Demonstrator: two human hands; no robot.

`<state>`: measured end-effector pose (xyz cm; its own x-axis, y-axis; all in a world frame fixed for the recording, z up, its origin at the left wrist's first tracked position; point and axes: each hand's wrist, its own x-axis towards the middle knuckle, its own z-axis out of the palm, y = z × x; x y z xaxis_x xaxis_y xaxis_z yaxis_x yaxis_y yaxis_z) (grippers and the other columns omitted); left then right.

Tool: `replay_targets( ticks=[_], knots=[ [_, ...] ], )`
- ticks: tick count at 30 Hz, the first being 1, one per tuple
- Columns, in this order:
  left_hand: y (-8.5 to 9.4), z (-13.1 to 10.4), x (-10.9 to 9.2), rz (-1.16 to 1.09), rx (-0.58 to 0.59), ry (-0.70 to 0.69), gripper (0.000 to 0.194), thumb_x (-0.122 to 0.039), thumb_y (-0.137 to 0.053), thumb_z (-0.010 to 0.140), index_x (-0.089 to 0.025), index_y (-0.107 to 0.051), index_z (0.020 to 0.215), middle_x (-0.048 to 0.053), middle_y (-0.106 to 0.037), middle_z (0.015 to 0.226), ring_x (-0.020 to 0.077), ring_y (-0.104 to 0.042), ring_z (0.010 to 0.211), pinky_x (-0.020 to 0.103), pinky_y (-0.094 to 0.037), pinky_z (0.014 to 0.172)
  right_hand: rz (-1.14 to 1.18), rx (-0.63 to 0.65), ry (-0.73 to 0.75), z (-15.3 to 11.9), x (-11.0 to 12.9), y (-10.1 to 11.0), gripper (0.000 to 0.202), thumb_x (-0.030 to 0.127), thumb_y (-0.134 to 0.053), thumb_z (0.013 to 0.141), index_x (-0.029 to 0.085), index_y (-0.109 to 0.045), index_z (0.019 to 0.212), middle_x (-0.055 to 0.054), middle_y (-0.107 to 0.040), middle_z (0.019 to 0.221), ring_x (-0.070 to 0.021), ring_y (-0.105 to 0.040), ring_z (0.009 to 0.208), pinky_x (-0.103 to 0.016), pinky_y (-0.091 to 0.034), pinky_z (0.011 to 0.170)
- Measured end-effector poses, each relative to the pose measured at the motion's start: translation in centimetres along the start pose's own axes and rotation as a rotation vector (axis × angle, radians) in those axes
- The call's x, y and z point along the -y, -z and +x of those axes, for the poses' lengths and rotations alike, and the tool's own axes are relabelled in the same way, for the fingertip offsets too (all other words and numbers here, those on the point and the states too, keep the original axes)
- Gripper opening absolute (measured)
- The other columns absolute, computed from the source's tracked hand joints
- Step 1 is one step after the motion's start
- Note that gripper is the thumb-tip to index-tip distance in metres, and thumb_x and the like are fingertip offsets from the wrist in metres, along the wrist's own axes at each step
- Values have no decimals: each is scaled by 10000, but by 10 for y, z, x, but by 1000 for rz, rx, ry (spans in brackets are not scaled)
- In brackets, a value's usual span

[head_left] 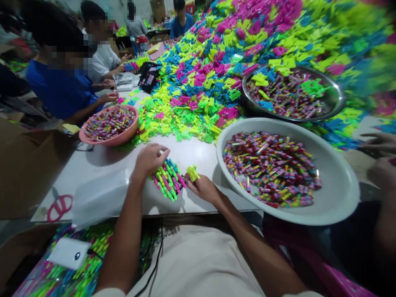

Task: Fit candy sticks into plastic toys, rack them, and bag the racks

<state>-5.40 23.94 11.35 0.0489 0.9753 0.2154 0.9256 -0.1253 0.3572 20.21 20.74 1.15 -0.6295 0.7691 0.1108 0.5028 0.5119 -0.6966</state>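
Note:
My left hand (150, 160) is bent over the upper left end of a bundle of slim green, pink and blue plastic pieces (168, 180), its fingers closed on it. The bundle is tilted just above the white table (108, 165). At its right side, my right hand (202, 187) holds a yellow plastic piece (193, 173) between thumb and fingers. To the right stands a large white basin (337, 181) holding many small wrapped candy tubes (272, 165). A pink bowl (134, 123) with similar tubes sits at the left.
A high heap of colourful plastic pieces (213, 70) covers the far table, with a metal bowl (338, 97) on it. Red scissors (60, 207) and clear plastic bags (99, 196) lie left. People sit at the left; another person's hands (382, 144) show at the right edge.

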Motion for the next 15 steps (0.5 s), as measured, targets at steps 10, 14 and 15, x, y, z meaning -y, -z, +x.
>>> replay_targets(
  ticks=[10, 14, 15],
  knots=[
    [-1, 0, 2, 7, 9, 6, 308, -451, -617, 1023, -252, -847, 1067, 84, -817, 1166, 300, -704, 1178, 422, -517, 1074, -93, 108, -59, 2, 22, 7, 149, 276, -563, 1114, 196, -643, 1211, -114, -757, 1136, -231, -718, 910, -293, -452, 789],
    [-1, 1, 1, 12, 22, 2, 317, -451, -600, 1031, -253, -845, 1064, 79, -826, 1167, 301, -701, 1199, 422, -509, 1090, -112, 144, -84, 15, 18, 24, 198, 144, -652, 1014, 190, -675, 1205, -69, -780, 1030, -206, -707, 885, -266, -461, 788],
    [-1, 1, 1, 13, 26, 0, 322, -456, -591, 1037, -259, -845, 1061, 74, -829, 1167, 297, -700, 1205, 418, -508, 1092, -125, 130, -100, 20, 18, 30, 245, 109, -663, 982, 184, -682, 1214, -66, -783, 993, -206, -705, 868, -265, -461, 779]
  ],
)
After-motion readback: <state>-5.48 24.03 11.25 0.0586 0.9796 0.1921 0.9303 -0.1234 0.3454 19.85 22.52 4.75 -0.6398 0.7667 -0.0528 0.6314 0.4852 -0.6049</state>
